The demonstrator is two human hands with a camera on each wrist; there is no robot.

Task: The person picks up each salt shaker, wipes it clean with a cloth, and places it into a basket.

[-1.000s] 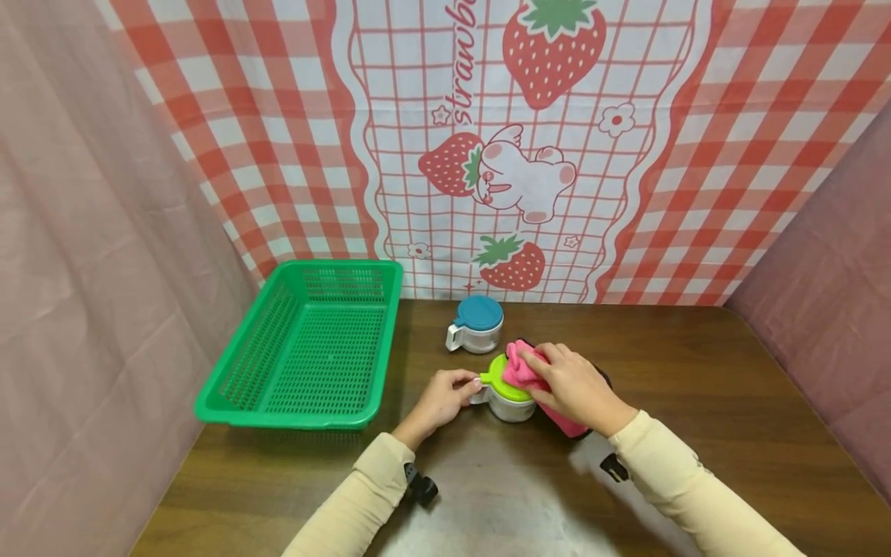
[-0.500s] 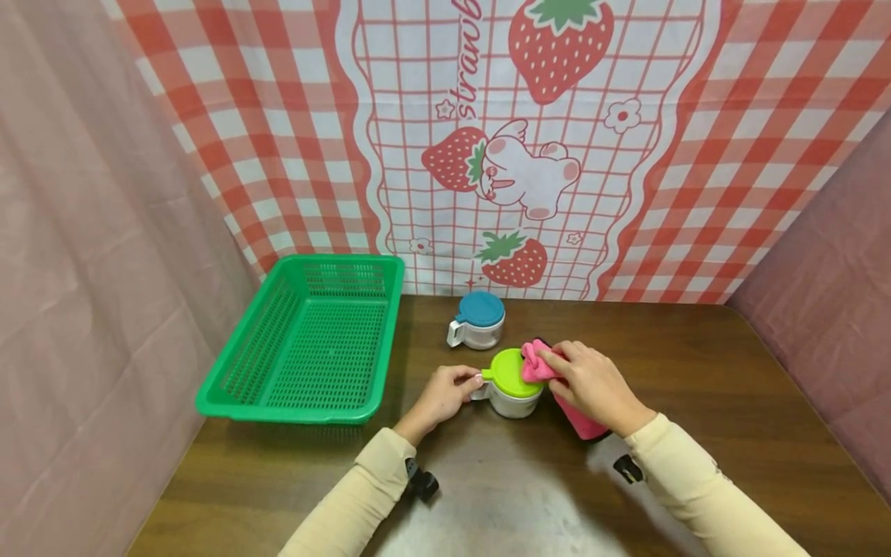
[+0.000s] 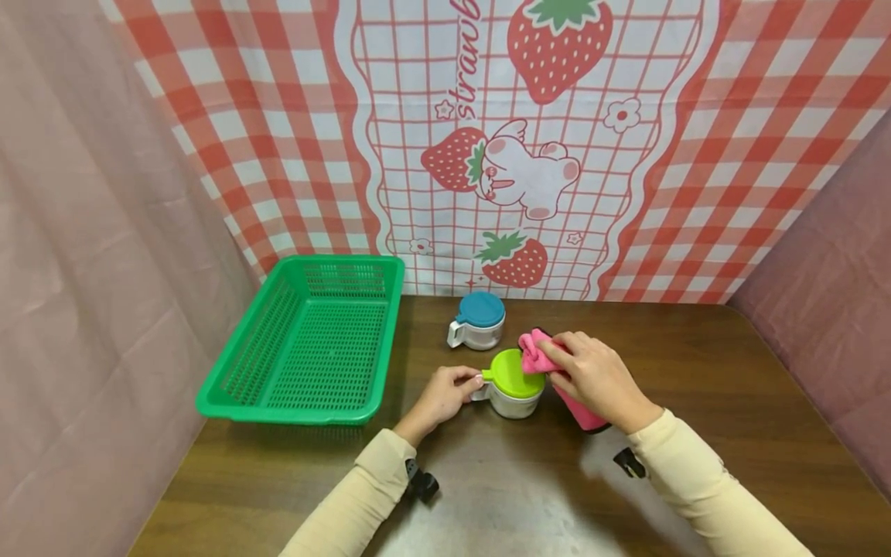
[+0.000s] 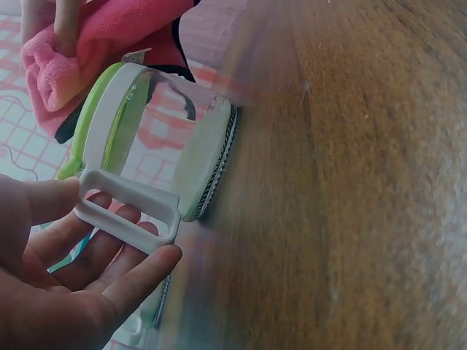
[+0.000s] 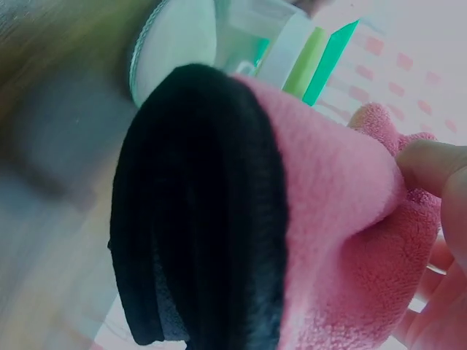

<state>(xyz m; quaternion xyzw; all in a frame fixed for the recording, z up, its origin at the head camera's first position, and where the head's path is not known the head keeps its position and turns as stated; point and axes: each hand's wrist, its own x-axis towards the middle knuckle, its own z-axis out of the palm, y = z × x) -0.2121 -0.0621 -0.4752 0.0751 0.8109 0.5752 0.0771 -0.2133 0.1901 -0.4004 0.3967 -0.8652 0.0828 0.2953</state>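
A clear jar with a lime-green lid [image 3: 511, 374] stands upright on the table. My left hand [image 3: 442, 396] pinches its white handle [image 4: 130, 211], thumb at the top and fingers curled behind it in the left wrist view. In my right hand [image 3: 600, 379] is a bunched pink cloth [image 5: 343, 211] with a black edge. The cloth meets the right side of the green lid, and its loose part hangs down beside the jar. Behind stands a second jar with a blue lid [image 3: 482, 309], its handle turned left; neither hand touches it.
A green plastic basket [image 3: 292, 420] with slotted walls stands on the left of the wooden table [image 3: 724, 433]. A strawberry-print curtain [image 3: 529, 255] hangs along the table's back edge. Plain pink curtains [image 3: 139, 232] close off the sides.
The cloth in my right hand has shifted from the lid's middle towards its right edge, then slightly up. My left hand has kept its hold on the handle. The head view has shifted slightly.
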